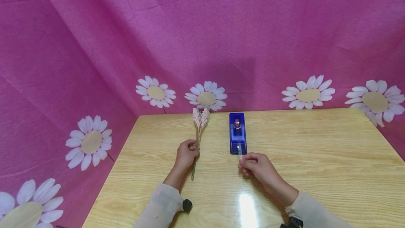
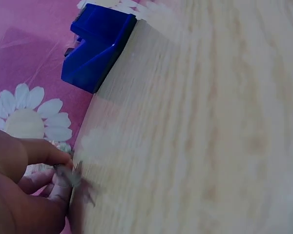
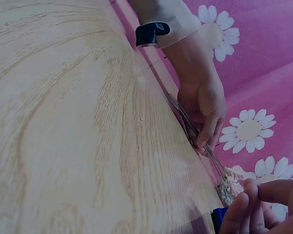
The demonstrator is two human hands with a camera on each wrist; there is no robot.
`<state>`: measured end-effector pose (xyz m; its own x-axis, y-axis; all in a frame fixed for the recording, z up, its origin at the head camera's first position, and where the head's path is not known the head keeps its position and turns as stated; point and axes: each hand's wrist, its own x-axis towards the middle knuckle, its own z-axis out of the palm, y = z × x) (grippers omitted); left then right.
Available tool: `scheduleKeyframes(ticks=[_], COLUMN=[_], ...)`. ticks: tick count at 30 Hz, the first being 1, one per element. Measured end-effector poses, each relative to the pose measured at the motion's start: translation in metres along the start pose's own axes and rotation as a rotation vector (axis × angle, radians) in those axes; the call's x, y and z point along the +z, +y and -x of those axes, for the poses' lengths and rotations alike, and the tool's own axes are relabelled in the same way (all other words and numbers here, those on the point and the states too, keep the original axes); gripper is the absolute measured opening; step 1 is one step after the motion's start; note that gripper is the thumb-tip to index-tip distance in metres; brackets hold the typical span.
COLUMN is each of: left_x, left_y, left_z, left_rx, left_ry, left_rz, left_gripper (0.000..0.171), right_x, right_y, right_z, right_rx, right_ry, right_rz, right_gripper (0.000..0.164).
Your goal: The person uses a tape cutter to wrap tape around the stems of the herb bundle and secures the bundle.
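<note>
A small bunch of pale pink dried-look flowers (image 1: 201, 118) on thin stems stands out beyond my left hand (image 1: 187, 154), which pinches the stems between thumb and fingers. To its right, a blue tape dispenser (image 1: 238, 133) sits on the table. My right hand (image 1: 257, 167) pinches the end of a clear strip of tape (image 1: 239, 150) that runs from the dispenser's front edge. In the left wrist view the dispenser (image 2: 95, 46) shows its side. The right wrist view shows the flower heads (image 3: 230, 185) close to the right fingertips; there the dispenser is mostly hidden.
A light wood-grain table (image 1: 316, 150) lies under both hands. Behind it and at the left hangs a magenta cloth (image 1: 202, 38) printed with white daisies. A bright light reflection shows on the tabletop near the front.
</note>
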<state>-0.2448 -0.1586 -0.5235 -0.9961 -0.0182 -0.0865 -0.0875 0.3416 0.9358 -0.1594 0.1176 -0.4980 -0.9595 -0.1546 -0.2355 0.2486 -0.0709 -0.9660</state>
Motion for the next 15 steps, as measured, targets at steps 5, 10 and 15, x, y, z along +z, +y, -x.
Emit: scheduleKeyframes(ticks=[5,10,15], left_x=[-0.0013,-0.0044,-0.0092], left_y=[-0.0018,0.0028,0.0055], left_z=[-0.0006,0.0001,0.0030], left_rx=[-0.006,-0.059,-0.111], left_ry=[0.040,0.013,-0.037], left_rz=[0.128,0.253,0.273], left_gripper=[0.033,0.036,0.038], right_x=[0.0011,0.0014,0.0014], right_y=[-0.0013,-0.0019,-0.0027], right_z=[0.0003,0.0012,0.0016], right_rx=[0.011,0.001,-0.006], right_ry=[0.015,0.011,0.008], right_rz=[0.018,0.011,0.012], right_gripper=[0.009,0.008,0.010])
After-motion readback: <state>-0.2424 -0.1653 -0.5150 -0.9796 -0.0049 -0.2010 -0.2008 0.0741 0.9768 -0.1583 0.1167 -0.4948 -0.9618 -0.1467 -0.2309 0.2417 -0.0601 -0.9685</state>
